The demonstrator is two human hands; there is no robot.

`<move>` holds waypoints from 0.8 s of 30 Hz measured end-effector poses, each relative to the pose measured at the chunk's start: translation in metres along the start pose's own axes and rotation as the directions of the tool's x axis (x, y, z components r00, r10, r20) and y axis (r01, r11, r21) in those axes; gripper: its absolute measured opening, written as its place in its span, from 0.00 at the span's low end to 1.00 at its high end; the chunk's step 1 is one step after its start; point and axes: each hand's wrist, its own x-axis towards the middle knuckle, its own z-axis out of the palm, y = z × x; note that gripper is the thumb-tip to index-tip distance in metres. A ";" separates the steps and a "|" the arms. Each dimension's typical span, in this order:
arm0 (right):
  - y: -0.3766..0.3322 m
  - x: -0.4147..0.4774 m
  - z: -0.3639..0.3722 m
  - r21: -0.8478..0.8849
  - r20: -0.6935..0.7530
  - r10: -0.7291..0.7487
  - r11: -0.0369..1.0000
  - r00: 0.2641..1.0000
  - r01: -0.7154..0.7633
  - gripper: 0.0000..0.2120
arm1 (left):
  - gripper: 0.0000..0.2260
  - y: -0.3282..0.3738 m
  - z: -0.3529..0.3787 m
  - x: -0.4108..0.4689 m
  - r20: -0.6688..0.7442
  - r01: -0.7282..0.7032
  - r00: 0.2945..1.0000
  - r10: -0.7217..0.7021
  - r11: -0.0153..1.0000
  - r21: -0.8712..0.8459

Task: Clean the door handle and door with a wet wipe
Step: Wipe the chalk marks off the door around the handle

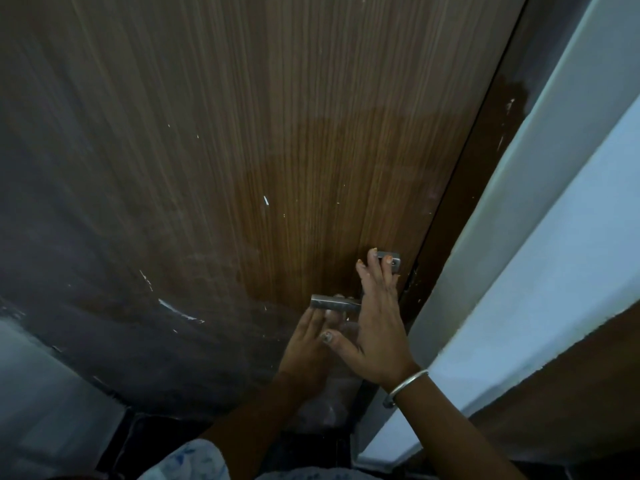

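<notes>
Patterned sleeve [194, 459] lowest in shot. Right hand [375, 327], bangle [407, 386] on the wrist, lies spread flat on the door [242, 150], fingertips at the lock plate [389, 259]. Left hand [311, 337] curls under the handle [334, 303] (grip unclear). Wipe not visible.

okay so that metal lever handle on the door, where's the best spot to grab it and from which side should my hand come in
Grip the lever handle on its free left end, which juts out from the door with bare bar showing. Come from below and left, fingers curling under and thumb over. The right hand already covers the pivot end near the door edge, and the left hand sits just beneath the bar, so that route looks open.
</notes>
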 end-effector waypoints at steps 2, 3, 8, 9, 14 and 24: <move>-0.001 0.000 -0.001 0.007 0.014 0.006 1.000 1.000 -0.006 0.41 | 0.26 0.005 -0.002 0.006 0.054 -0.091 0.995 0.085 0.988 0.124; -0.001 0.000 -0.002 0.011 0.026 0.010 1.000 1.000 -0.011 0.41 | 0.25 0.006 -0.001 0.008 0.111 -0.080 0.992 0.059 0.979 0.190; 0.001 -0.001 -0.003 0.021 0.060 -0.003 1.000 0.998 0.001 0.41 | 0.35 0.006 -0.016 0.013 0.163 -0.184 0.975 0.149 0.956 0.229; 0.002 -0.001 -0.003 0.023 0.073 -0.007 1.000 0.997 0.005 0.42 | 0.34 0.005 -0.023 0.014 0.164 -0.224 0.968 0.189 0.947 0.231; 0.016 -0.031 0.012 0.121 -0.120 0.158 0.982 0.980 -0.143 0.37 | 0.33 0.000 -0.006 0.013 0.354 -0.237 0.921 0.166 0.957 0.167; 0.067 -0.060 0.045 0.619 0.380 0.826 0.107 0.416 -0.778 0.10 | 0.41 0.010 -0.010 0.013 0.105 -0.217 0.972 0.208 0.973 0.083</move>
